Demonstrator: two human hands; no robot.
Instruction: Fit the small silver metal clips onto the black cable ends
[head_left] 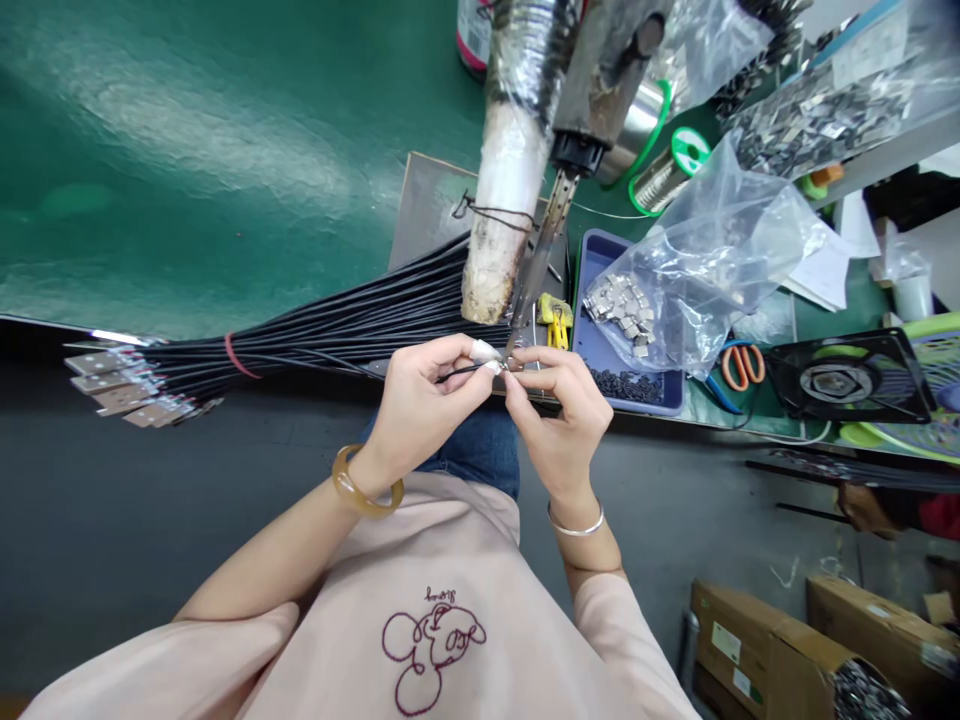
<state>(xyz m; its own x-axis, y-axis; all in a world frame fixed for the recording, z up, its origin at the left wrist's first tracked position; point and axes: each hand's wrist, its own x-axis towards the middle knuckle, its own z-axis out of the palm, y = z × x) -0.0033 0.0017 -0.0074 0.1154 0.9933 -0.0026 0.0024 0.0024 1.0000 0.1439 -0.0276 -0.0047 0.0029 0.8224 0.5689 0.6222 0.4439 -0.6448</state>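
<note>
My left hand (420, 400) is closed in a pinch on a black cable (459, 371), near its end. White covers are on the thumb and index fingertip of that hand. Close against it, my right hand (559, 410) pinches a small shiny metal piece (505, 363) at the cable's end; its exact shape is too small to tell. Behind both hands a bundle of black cables (337, 325) lies along the table edge, tied with a red band (238, 357). Flat metal connectors (112, 380) show at the bundle's left end.
Above my hands hang a white-wrapped duct (510, 160) and a soldering iron (555, 215). A purple tray (675, 392) holds a bag of metal shells (626, 308) and small black parts (626, 385). Orange-handled scissors (742, 366), a fan (847, 378) and solder spools (667, 172) stand right.
</note>
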